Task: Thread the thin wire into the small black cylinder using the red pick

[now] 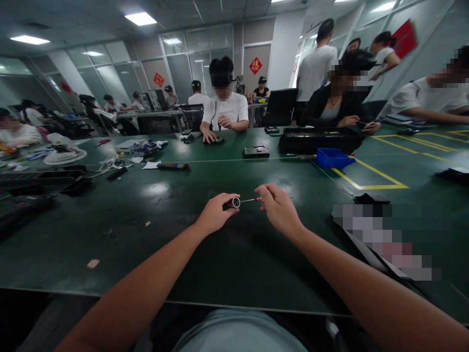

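My left hand [214,212] is closed around a short dark cylinder [235,202] with a silver-rimmed round end, which looks like a small flashlight. That round end faces right and towards me. From the right, my right hand [277,208] pinches a thin screwdriver [249,200] with a reddish handle. Its metal shaft points left at the cylinder's rim; whether the tip touches it I cannot tell. Both hands are held over the middle of the green table [220,264]. My fingers hide most of the cylinder and of the screwdriver handle.
Ahead lie a circuit-board device [256,151], a pen-like tool [173,166], a blue bin [334,158] and a long black case [320,140]. Cables and parts clutter the left. A blurred-out sheet [384,239] lies right. Across the table a person [225,110] handles a small part.
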`<state>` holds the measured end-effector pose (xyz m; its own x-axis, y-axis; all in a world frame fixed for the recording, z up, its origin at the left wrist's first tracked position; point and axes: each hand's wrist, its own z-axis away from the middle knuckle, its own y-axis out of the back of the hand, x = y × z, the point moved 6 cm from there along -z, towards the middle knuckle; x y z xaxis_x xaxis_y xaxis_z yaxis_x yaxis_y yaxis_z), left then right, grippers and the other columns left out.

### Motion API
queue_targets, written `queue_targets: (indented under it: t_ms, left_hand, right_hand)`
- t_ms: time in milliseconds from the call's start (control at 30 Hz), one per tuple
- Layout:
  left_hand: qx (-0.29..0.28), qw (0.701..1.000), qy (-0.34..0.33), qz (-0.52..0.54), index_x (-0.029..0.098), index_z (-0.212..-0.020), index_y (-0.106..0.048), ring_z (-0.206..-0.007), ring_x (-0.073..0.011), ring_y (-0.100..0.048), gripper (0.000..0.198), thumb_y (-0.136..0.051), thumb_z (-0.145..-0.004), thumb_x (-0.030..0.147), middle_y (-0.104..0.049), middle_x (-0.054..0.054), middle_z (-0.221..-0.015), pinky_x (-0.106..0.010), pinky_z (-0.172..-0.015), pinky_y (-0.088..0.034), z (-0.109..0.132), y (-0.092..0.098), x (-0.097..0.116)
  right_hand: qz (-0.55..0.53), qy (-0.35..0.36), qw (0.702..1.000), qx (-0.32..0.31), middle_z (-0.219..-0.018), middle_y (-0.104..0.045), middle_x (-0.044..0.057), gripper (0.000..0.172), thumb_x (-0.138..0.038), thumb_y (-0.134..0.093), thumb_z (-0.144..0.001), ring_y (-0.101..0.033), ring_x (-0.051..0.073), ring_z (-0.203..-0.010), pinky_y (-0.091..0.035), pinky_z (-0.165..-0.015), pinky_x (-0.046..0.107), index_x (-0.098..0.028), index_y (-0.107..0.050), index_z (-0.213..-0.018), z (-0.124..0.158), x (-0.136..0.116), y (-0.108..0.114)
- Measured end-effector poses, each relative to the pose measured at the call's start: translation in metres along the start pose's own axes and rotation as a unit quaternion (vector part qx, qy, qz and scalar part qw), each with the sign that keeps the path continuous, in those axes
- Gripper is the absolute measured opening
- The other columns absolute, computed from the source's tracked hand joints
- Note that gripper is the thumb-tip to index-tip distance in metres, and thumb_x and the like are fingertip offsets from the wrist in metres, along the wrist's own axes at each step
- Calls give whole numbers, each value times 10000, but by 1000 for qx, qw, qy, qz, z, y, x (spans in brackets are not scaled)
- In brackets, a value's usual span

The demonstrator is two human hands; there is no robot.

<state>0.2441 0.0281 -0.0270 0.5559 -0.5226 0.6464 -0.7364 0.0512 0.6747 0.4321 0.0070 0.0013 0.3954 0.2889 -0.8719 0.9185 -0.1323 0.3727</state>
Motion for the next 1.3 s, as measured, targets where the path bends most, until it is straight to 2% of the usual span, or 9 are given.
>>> queue_targets:
  t_ms: [200,367,467,567,700,833,1000,1133,1300]
  left_hand:
    - [6,1000,8,2,253,-1249,-643,-1119,-222,-602,421,-714,-835,220,-668,-43,-1198,-380,-1010,-446,-1,1,-1]
    - [-1,1000,6,4,252,-1233,-654,-1106,-222,-607,406,-716,-834,218,-669,-42,-1193,-372,-996,-453,0,0,1]
    - [-6,1000,2,5,253,-1224,-659,-1096,-219,-610,394,-716,-836,221,-670,-40,-1186,-368,-990,-455,0,-1,2]
    - [-6,1000,-2,3,251,-1224,-659,-1092,-219,-610,392,-714,-837,220,-671,-40,-1179,-369,-989,-455,0,-1,3]
    - [-6,1000,-2,4,254,-1229,-656,-1086,-221,-610,400,-715,-834,219,-670,-41,-1174,-374,-986,-458,0,0,4]
    - [5,1000,5,9,248,-1244,-648,-1080,-218,-610,413,-711,-837,214,-670,-42,-1171,-366,-984,-457,0,2,3]
    - [8,1000,4,8,248,-1235,-657,-1090,-214,-609,411,-719,-830,208,-673,-34,-1175,-352,-987,-449,0,2,2]
    - [9,1000,5,7,249,-1238,-656,-1092,-218,-611,411,-718,-833,223,-677,-39,-1177,-357,-996,-444,0,1,2]
    - [5,1000,10,15,254,-1260,-648,-1112,-225,-610,423,-710,-842,230,-678,-40,-1194,-362,-1003,-439,-1,1,2]
  right_hand:
    - [-14,19,1000,17,-796,-662,29,281,-451,-511,-931,-617,192,-686,-462,-609,324,-216,-577,-1070,-1,5,-1]
    - [3,27,999,26,-820,-662,29,245,-427,-536,-922,-618,185,-684,-472,-648,333,-214,-575,-1038,-1,1,1]
    - [10,21,1000,17,-777,-639,18,223,-426,-519,-935,-600,177,-672,-452,-632,322,-215,-588,-955,0,-1,2]
    - [8,14,1000,10,-679,-582,-4,302,-482,-469,-959,-565,169,-617,-423,-590,314,-216,-598,-899,0,-1,2]
    - [11,12,1000,14,-682,-574,-2,337,-501,-437,-970,-569,174,-623,-431,-601,323,-214,-609,-932,0,0,1]
    - [-28,26,999,22,-795,-621,11,236,-411,-491,-944,-584,176,-683,-453,-647,326,-220,-557,-1067,0,2,1]
    - [-48,26,998,-5,-692,-555,-16,235,-419,-456,-955,-545,167,-640,-441,-631,319,-225,-586,-932,-1,3,-2]
    - [-88,23,996,26,-752,-625,4,195,-404,-534,-916,-586,171,-677,-472,-664,327,-221,-594,-950,-2,3,1]
    - [-186,2,982,31,-789,-658,38,286,-482,-596,-874,-624,180,-728,-518,-732,354,-201,-648,-899,-5,9,-3]
